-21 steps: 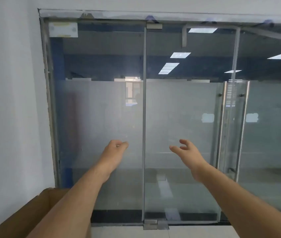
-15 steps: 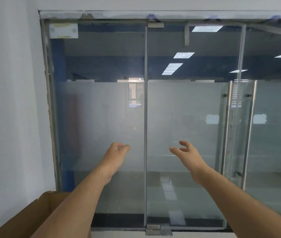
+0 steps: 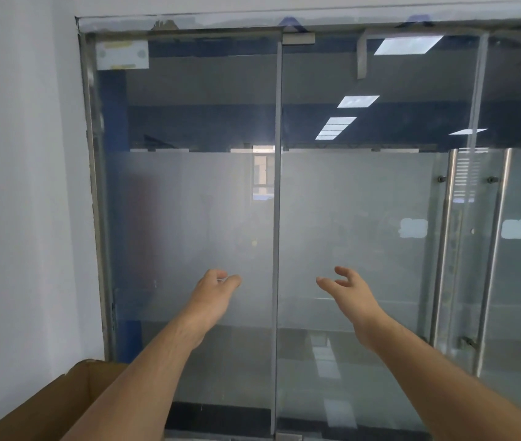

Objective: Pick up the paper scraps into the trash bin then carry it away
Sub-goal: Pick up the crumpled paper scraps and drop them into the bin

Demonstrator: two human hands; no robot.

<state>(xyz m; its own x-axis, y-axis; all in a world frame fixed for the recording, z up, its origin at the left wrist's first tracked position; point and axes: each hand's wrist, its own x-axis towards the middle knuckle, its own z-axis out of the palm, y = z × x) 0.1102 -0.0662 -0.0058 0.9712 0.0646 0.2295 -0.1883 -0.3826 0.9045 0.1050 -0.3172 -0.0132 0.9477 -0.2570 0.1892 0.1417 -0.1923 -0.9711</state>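
Both my arms reach forward toward a frosted glass wall. My left hand (image 3: 216, 289) hangs left of the centre glass seam with its fingers loosely curled and holds nothing. My right hand (image 3: 349, 288) is right of the seam, fingers spread apart and empty. No paper scraps and no trash bin appear in the head view.
A frosted glass partition (image 3: 189, 233) fills the view, with a vertical seam (image 3: 276, 218) at centre. Glass doors with two long steel handles (image 3: 443, 249) stand at the right. An open cardboard box (image 3: 49, 405) sits at the lower left against a white wall (image 3: 23, 186).
The view has drifted slightly left and down, so the door handles sit further right. Both hands stay raised in almost the same pose.
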